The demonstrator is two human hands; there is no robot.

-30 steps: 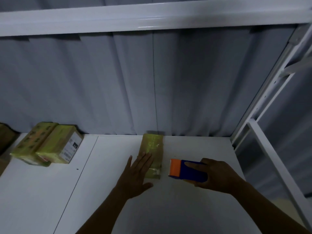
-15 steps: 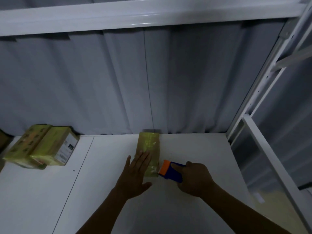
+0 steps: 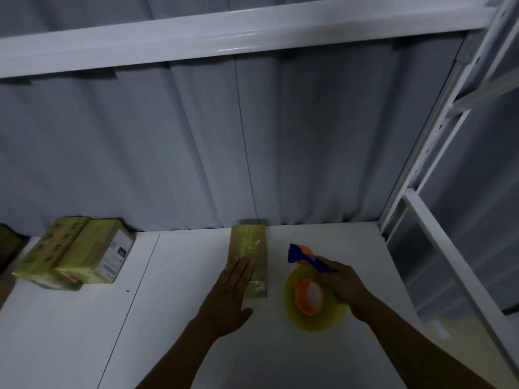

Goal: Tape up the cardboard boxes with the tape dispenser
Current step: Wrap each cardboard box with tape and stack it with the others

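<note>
We see the left hand [image 3: 233, 296] laid flat, fingers straight, on the near end of the cardboard box [image 3: 250, 248], which lies mid-surface [image 3: 182, 276] with its far end by the curtain; we judge this pins it against sliding. The right hand [image 3: 342, 287] is wrapped round the tape dispenser [image 3: 306, 256], held just right of the box and clear of it, ready, we think, to lay tape.

The box [image 3: 248, 256] lies on the worktop [image 3: 174, 318] against the curtain [image 3: 196, 150], tape dispenser [image 3: 310, 284] just right of it, two boxes [image 3: 74, 255] far left.
</note>
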